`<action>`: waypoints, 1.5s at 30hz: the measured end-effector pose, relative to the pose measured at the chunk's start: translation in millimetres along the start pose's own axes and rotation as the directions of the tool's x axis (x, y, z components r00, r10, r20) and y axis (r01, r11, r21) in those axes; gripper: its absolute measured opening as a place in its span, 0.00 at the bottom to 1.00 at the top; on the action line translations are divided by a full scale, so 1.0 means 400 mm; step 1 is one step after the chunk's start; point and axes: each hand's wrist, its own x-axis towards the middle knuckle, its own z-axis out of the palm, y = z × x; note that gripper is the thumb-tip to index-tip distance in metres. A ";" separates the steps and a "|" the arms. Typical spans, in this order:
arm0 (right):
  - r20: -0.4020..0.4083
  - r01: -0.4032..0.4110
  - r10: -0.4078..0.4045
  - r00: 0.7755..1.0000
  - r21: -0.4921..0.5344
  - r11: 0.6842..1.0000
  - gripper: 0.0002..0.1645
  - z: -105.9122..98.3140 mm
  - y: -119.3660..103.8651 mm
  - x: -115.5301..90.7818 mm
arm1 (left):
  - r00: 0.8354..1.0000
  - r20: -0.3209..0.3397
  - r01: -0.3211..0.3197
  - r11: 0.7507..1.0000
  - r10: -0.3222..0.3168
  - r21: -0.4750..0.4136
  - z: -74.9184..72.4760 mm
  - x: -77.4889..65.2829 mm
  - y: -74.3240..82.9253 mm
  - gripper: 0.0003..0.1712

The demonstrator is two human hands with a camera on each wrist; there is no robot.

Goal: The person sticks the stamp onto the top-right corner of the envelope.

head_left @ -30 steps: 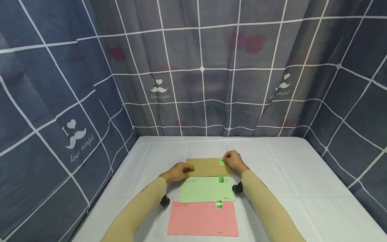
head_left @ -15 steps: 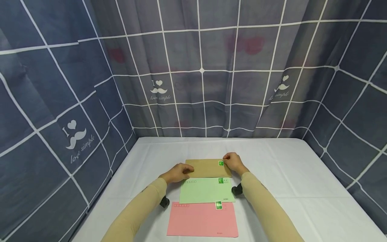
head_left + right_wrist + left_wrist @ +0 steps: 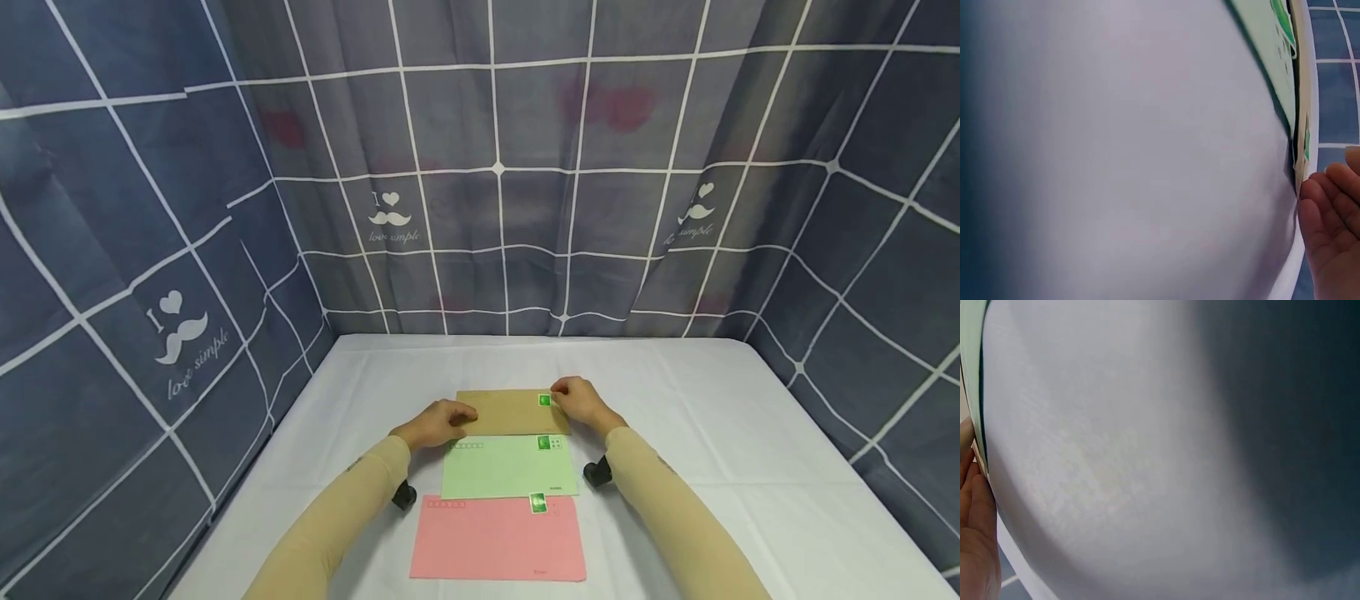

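Observation:
A brown envelope [image 3: 510, 418] lies farthest from me, with a small green stamp [image 3: 544, 400] at its upper right corner. My left hand [image 3: 435, 423] rests at its left edge, with thumb and fingertips on the paper. My right hand [image 3: 583, 400] is at the opposite end, its fingertips beside the stamp. In the right wrist view, the right fingers [image 3: 1329, 212] touch the envelope's edge and the thumb stands apart. A light green envelope [image 3: 510, 471] lies directly below the brown one, bearing its own stamp. Nearest me is a pink envelope [image 3: 495, 542] with another stamp [image 3: 538, 502] across its top edge.
A white cloth [image 3: 712, 467] covers the table. Dark gridded curtains [image 3: 457, 208] enclose the back and both sides. Black wrist cameras [image 3: 597, 473] hang under both sleeves, beside the envelopes.
The whole head view has shifted slightly. Both hands stay at the ends of the brown envelope, and the right wrist is a little farther right of the green envelope.

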 end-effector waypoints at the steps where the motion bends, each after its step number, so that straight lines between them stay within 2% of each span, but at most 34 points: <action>1: 0.010 0.012 -0.012 1.000 -0.013 1.000 0.16 -0.002 -0.002 -0.004 | 1.000 0.001 0.002 1.000 -0.002 -0.003 -0.001 0.000 0.000 0.21; 8: 0.077 0.114 -0.107 0.991 -0.100 0.988 0.19 -0.010 -0.017 -0.037 | 1.000 -0.003 0.017 1.000 -0.017 -0.001 -0.006 -0.002 0.005 0.21; 11: 0.142 0.178 -0.158 0.977 -0.141 0.974 0.17 -0.008 -0.029 -0.053 | 1.000 0.000 0.017 1.000 -0.017 0.002 -0.007 -0.004 0.008 0.21; 14: 0.200 0.218 -0.179 0.963 -0.194 0.956 0.21 -0.003 -0.042 -0.070 | 1.000 0.006 0.013 1.000 -0.013 0.003 -0.008 -0.004 0.009 0.21; 19: 0.297 0.188 -0.110 0.948 -0.248 0.950 0.38 0.003 -0.067 -0.093 | 1.000 0.004 0.015 1.000 -0.015 0.003 -0.007 0.002 0.007 0.21; 23: 0.356 0.170 -0.063 0.932 -0.277 0.946 0.44 0.005 -0.075 -0.105 | 0.999 -0.001 0.032 0.999 -0.032 -0.001 -0.005 0.005 0.006 0.21; 32: 0.403 0.160 -0.017 0.915 -0.324 0.932 0.49 0.005 -0.075 -0.115 | 1.000 0.011 0.028 1.000 -0.028 -0.006 -0.008 0.000 0.005 0.21; 39: 0.409 0.134 0.036 0.912 -0.380 0.915 0.50 0.008 -0.073 -0.108 | 1.000 0.009 0.001 1.000 -0.001 0.014 -0.009 -0.003 0.006 0.21; 45: 0.414 0.141 0.053 0.909 -0.423 0.895 0.50 0.011 -0.071 -0.108 | 1.000 0.010 0.020 1.000 -0.020 -0.005 -0.006 0.000 0.003 0.21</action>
